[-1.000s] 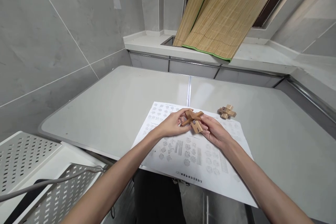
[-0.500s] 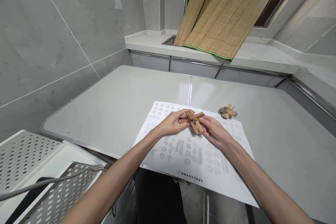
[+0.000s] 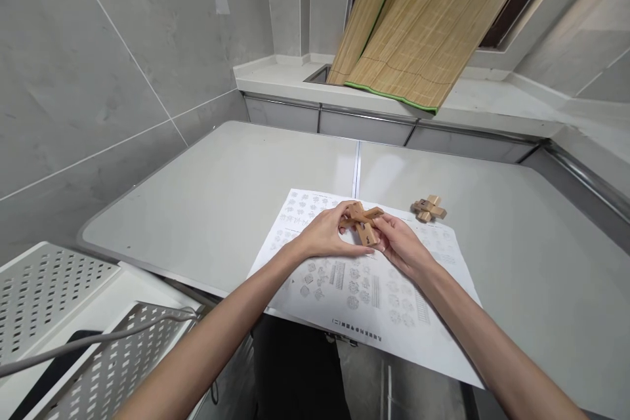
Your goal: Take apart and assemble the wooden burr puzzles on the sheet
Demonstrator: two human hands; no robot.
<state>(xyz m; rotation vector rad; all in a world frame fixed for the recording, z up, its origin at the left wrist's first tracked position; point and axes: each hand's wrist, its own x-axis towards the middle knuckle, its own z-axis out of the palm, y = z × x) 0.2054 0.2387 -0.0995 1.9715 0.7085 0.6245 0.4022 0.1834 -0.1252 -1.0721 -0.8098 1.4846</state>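
Note:
Crossed wooden pieces of an interlocking puzzle (image 3: 365, 232) are held over a printed sheet, with a dark mark on the piece facing me. My left hand (image 3: 331, 231) grips its left side, fingers behind and above, with the thumb stretched along below the lower piece. On the other side, my right hand (image 3: 401, 241) pinches the puzzle between thumb and fingers. Some fingertips are hidden behind the wood. Beneath both hands lies the white sheet (image 3: 315, 305), covered in small diagrams. Another wooden interlocking puzzle (image 3: 428, 209) rests at the sheet's upper right edge.
The pale table (image 3: 207, 190) has a seam running down its middle. To the left stands a white perforated rack (image 3: 54, 295) with a grey cable (image 3: 98, 339) across it. A ledge (image 3: 280, 82) and a hanging bamboo blind (image 3: 413, 33) are beyond the table.
My left thumb has moved down and stretched out under the puzzle, and the left fingers have shifted over its top. The right hand keeps its hold, and the other puzzle stays put.

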